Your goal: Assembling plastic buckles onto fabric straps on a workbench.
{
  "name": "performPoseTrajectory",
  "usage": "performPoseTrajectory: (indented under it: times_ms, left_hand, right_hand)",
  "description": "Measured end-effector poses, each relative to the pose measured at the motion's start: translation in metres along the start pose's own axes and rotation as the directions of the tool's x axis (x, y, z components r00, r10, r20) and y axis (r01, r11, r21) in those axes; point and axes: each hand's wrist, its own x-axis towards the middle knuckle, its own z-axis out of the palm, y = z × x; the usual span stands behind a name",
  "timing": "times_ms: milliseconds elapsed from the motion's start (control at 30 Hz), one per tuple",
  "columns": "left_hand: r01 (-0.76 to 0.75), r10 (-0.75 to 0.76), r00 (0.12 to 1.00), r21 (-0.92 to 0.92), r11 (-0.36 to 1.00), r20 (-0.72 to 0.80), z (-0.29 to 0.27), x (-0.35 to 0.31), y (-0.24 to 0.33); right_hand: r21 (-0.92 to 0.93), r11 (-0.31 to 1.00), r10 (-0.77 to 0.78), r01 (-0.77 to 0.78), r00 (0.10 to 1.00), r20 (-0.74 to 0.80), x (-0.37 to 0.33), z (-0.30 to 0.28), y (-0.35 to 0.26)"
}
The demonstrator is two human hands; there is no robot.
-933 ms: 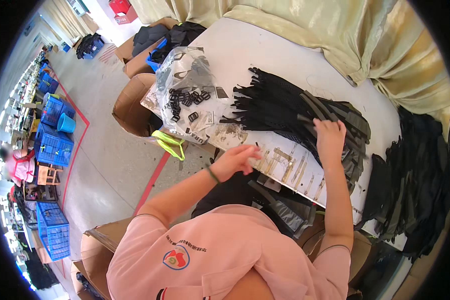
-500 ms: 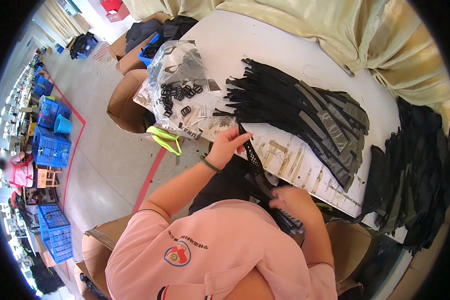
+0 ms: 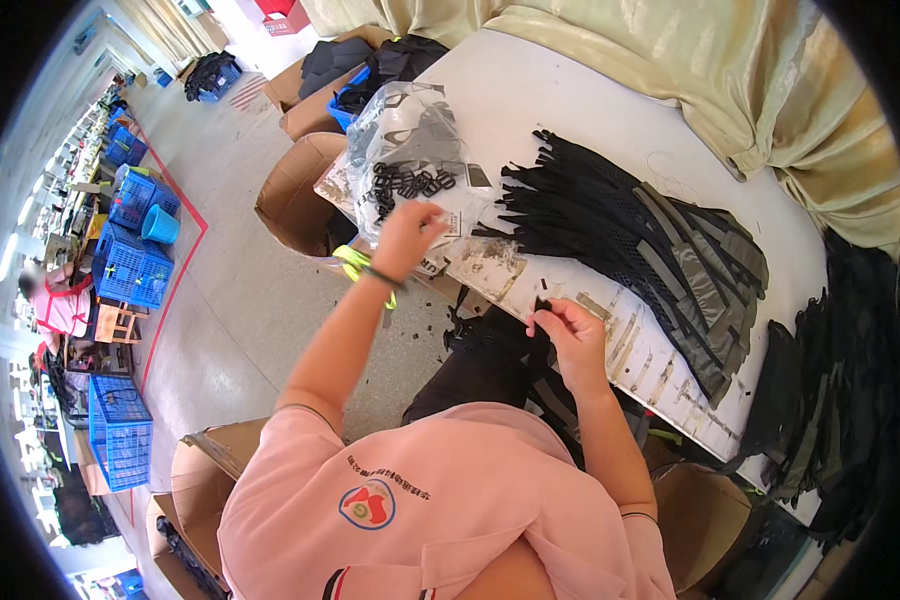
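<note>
Black strap [image 3: 542,345] is the thing in the right hand [image 3: 570,335]: a narrow, dark band of webbing. The fingers are closed around its upper end at the near edge of the white surface [image 3: 570,100]. Its long axis runs from that edge down toward the person's lap, where more black straps [image 3: 490,345] hang together, so the held end points far and the other end points near. How long it is I cannot tell, because the lower part goes behind the arm.

The left hand [image 3: 408,232] is stretched out to the far left. Its fingers are bent together over a clear plastic bag [image 3: 400,150] full of small black buckles [image 3: 402,183]; whether it pinches one buckle I cannot tell.

On the surface to the right of the bag lies a big pile of black and grey strap pieces [image 3: 650,230], fanned out with the ends toward the left. A worn paper sheet [image 3: 620,340] lies under the right hand. Cardboard boxes [image 3: 295,190] stand on the floor at the left, and blue crates [image 3: 130,270] are further left.
</note>
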Motion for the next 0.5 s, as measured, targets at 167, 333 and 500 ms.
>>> performPoseTrajectory:
  times_ms: [167,333,500]
  left_hand:
    - [0.079,-0.140,0.974,0.311,0.947,0.180,0.000,0.015,-0.067]
    - [0.105,-0.188,0.946,0.300,0.948,0.262,-0.005,0.027,-0.056]
    - [0.095,-0.165,0.953,0.266,0.959,0.255,0.007,0.028,-0.069]
  right_hand:
    - [-0.032,0.996,0.082,-0.081,0.997,0.007,0.003,0.011,0.002]
    - [-0.048,0.990,0.133,-0.134,0.991,-0.019,0.006,0.006,0.011]
    - [-0.030,0.985,0.168,-0.169,0.986,-0.020,0.007,0.007,0.017]
